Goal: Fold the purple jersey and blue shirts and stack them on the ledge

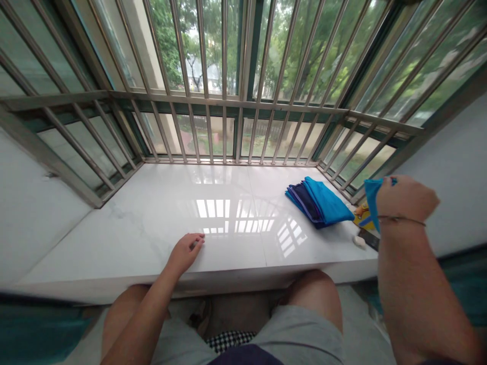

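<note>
White marble sill (152, 213) under barred window (243, 104); right hand (407, 200) gripped blue cloth (372, 197) above sill; left hand (185, 252) lay open on sill; folded cloths (318, 203) sat near right hand

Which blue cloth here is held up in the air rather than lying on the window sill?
The bright blue cloth gripped in the right hand; the folded cloths lie piled on the marble sill.

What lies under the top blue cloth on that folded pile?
Under the top blue cloth, a navy cloth shows along the edge, with another blue layer below; the rest is covered and cannot be seen.
</note>
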`<state>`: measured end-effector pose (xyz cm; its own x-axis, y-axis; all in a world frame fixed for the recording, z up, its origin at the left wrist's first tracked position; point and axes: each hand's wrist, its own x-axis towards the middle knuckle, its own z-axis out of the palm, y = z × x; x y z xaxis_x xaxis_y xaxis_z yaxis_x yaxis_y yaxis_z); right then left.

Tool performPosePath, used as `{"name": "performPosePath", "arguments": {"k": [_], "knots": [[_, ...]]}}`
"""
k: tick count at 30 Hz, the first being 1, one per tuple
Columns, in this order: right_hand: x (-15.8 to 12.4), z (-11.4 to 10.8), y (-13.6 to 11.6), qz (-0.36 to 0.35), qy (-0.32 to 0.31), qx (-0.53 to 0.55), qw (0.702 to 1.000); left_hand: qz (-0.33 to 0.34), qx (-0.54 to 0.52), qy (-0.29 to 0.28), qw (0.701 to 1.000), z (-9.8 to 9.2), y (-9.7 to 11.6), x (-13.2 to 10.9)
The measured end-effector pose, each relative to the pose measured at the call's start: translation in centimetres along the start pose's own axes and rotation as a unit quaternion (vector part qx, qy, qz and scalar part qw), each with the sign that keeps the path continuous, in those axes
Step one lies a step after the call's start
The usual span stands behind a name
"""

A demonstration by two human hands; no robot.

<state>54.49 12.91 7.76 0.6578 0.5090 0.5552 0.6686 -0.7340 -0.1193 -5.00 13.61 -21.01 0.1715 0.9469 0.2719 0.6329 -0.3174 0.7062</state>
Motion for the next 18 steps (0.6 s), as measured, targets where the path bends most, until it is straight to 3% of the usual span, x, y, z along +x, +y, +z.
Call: {"name": "performPosePath", "arguments": {"k": [4, 9, 12, 15, 18], "knots": [[3.3, 4.5, -6.3, -0.063, -0.102, 0.033, 0.992, -0.004, -0.005, 0.002, 1.000, 0.1, -0.2, 0.1], [3.0, 10.2, -12.4, -0.214, -0.160, 0.124, 0.956, -0.009, -0.002, 0.003, 1.000, 0.2, -0.2, 0.1], [3.2, 12.1, -12.7, -0.235, -0.152, 0.153, 0.948, -0.009, 0.000, 0.001, 1.000, 0.2, -0.1, 0.0], [4.0, 13.2, -11.4, -0.239, -0.146, 0.156, 0.947, -0.011, -0.004, 0.001, 1.000, 0.1, -0.2, 0.0], [3.5, 14.2, -10.0, -0.234, -0.181, 0.115, 0.948, -0.008, -0.002, 0.004, 1.000, 0.1, -0.4, 0.0]]}}
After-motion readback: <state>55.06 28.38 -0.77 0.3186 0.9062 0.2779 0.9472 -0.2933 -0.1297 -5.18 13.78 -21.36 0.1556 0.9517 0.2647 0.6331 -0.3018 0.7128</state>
